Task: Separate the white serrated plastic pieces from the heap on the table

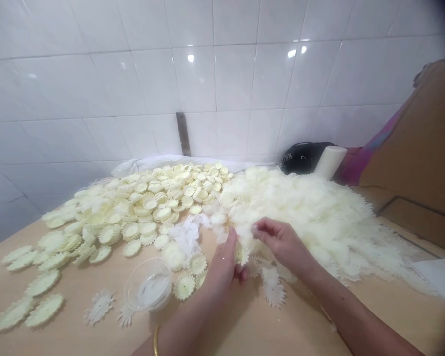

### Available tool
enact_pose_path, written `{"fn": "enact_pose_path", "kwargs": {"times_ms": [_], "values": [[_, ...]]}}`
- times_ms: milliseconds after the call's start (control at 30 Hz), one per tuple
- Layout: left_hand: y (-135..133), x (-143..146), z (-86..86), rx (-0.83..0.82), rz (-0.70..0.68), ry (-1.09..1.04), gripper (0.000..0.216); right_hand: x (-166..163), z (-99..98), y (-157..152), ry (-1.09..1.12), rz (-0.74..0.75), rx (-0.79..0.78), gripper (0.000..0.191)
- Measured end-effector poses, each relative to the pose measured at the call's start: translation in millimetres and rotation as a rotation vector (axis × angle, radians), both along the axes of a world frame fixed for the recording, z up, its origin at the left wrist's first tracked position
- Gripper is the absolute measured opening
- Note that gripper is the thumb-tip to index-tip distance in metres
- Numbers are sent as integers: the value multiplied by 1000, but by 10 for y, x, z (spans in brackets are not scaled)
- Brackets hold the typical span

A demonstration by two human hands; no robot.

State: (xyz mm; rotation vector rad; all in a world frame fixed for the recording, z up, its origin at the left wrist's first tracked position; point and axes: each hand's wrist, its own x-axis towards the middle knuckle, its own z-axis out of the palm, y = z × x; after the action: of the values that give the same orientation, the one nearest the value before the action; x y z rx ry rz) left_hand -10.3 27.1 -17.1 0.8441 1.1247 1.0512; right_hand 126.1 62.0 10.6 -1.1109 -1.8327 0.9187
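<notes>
My left hand point(224, 262) is closed around a pale yellow disc with a toothed edge point(242, 254), thumb pointing up; the fingers behind are partly hidden. Just to its right, my right hand point(280, 240) pinches thumb and forefinger together at a small whitish bit too small to name. Loose toothed discs point(184, 287) lie beside my left wrist, and a thin white petal-edged piece point(273, 291) lies below my right hand. A clear plastic tub point(148, 284) with white contents stands left of my left forearm.
A large heap of yellowish toothed discs point(163, 198) spreads across the left. Thin white frilled pieces point(300, 212) are piled at right. Crumpled white tissue point(187, 235) lies between. Behind are a white cylinder point(330, 162), a black bag point(306, 157) and a cardboard box point(422, 153), before a tiled wall.
</notes>
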Motion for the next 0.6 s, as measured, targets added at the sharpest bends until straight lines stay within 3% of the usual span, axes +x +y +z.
{"fn": "enact_pose_path", "kwargs": {"times_ms": [100,200,600], "values": [[18,0,-15,47,-8,-71,41,40,-40,50,-177,-245,262,19],[33,10,-33,79,3,-87,28,59,-58,72,-293,-330,418,27],[2,31,-10,101,74,18,25,60,-104,96,-324,-424,517,36]]}}
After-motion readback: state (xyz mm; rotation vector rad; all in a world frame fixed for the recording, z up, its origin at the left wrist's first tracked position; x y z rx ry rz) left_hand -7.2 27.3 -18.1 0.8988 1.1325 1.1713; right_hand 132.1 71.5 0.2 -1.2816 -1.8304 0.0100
